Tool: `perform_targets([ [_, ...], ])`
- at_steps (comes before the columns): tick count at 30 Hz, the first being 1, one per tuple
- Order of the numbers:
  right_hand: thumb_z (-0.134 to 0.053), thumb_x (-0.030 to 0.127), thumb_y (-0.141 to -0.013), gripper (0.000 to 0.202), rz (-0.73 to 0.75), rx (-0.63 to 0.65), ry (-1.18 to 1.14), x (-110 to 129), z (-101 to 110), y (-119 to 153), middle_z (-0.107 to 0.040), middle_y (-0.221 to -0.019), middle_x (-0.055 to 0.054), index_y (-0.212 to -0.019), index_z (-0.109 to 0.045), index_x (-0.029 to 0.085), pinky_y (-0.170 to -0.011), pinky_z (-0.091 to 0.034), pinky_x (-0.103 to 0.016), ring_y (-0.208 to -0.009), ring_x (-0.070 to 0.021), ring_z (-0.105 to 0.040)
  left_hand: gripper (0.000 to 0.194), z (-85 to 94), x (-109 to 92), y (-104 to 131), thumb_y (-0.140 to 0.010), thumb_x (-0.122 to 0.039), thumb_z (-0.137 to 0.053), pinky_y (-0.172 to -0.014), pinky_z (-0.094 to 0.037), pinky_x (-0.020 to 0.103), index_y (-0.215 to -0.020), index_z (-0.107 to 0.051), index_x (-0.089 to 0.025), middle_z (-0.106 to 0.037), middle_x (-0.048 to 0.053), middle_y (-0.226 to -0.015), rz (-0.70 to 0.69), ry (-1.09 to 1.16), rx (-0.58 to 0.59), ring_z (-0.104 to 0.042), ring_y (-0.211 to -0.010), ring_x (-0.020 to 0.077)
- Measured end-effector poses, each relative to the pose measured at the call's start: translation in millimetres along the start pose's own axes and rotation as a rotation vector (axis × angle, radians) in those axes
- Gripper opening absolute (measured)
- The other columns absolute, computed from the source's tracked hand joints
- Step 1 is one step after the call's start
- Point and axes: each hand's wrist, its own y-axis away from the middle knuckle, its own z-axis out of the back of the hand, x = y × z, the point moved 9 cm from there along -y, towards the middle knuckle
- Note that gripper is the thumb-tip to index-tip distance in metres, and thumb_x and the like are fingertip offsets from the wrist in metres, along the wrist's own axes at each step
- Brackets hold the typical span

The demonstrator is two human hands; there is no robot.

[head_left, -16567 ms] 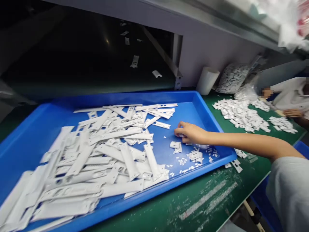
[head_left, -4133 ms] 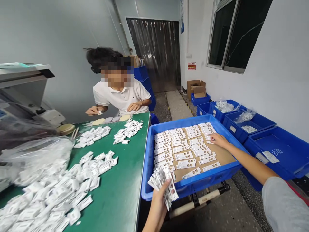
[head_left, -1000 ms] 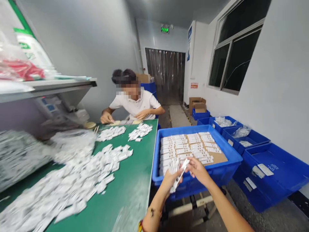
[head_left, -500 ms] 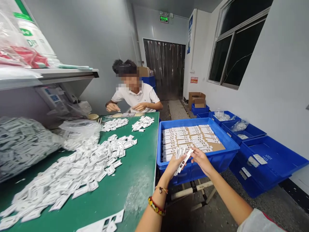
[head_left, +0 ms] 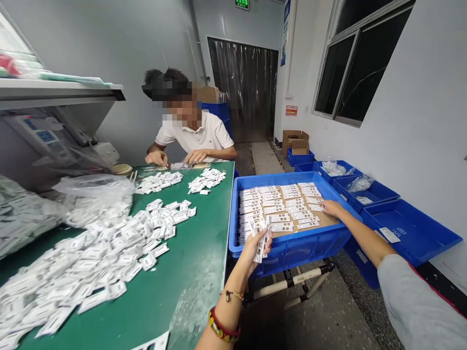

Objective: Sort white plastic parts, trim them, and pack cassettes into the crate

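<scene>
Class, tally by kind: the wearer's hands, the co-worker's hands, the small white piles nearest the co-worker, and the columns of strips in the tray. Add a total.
Wearer's left hand and right hand: 2
Co-worker's hands: 2
Small white piles: 2
Columns of strips in tray: 4
Total: 10

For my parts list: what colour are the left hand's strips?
The strips are white; see head view.

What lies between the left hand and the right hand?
In the head view, part of the blue bin: white slotted strips in rows, with brown cardboard showing beside them.
</scene>
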Motion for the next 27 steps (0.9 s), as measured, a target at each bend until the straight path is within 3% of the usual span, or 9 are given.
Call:
perform_targets([
  [3, -0.06, 0.035, -0.095, 0.032, 0.004, 0.114, 0.158, -15.1, -31.5, -9.0, -0.061, -0.123, -0.009, -0.122, -0.059, 0.017, -0.088, -0.055, -0.043, -0.103, -0.0213, -0.063, 0.05, -3.1, -3.8, 4.2, -0.06, -0.041, -0.088, -0.035, -0.03, 0.014, -0.088, -0.057, -0.011, -0.06, 0.001, -0.072, -0.006, 0.013, -0.013, -0.046, -0.049, 0.0056],
  [7, -0.059, 0.035, -0.095, 0.032, 0.036, 0.199, 0.292, -28.2, -49.0, -16.5, -0.061, -0.124, -0.009, -0.122, -0.059, 0.018, -0.089, -0.054, -0.043, -0.105, -0.0216, -0.062, 0.055, -7.1, -2.4, 3.8, -0.057, -0.043, -0.09, -0.035, -0.032, 0.015, -0.088, -0.06, -0.009, -0.061, 0.003, -0.07, 0.012, 0.018, -0.014, -0.047, -0.049, 0.007],
  [19, -0.06, 0.036, -0.095, 0.033, 0.066, 0.214, 0.369, -37.4, -58.5, -25.9, -0.062, -0.122, -0.009, -0.122, -0.059, 0.017, -0.087, -0.055, -0.043, -0.103, -0.0213, -0.063, 0.048, -6.2, 0.5, 4.2, -0.061, -0.045, -0.088, -0.039, -0.037, 0.017, -0.081, -0.062, -0.009, -0.059, 0.002, -0.066, 0.022, -0.01, -0.008, -0.047, -0.048, 0.007],
  [27, -0.06, 0.035, -0.095, 0.033, 0.058, 0.232, 0.368, -42.6, -60.8, -27.0, -0.061, -0.122, -0.009, -0.122, -0.059, 0.017, -0.087, -0.055, -0.043, -0.103, -0.0214, -0.063, 0.053, -3.8, 3.5, 0.1, -0.057, -0.048, -0.088, -0.036, -0.032, 0.017, -0.082, -0.061, -0.01, -0.059, 0.003, -0.067, 0.007, -0.018, -0.023, -0.044, -0.047, 0.007],
])
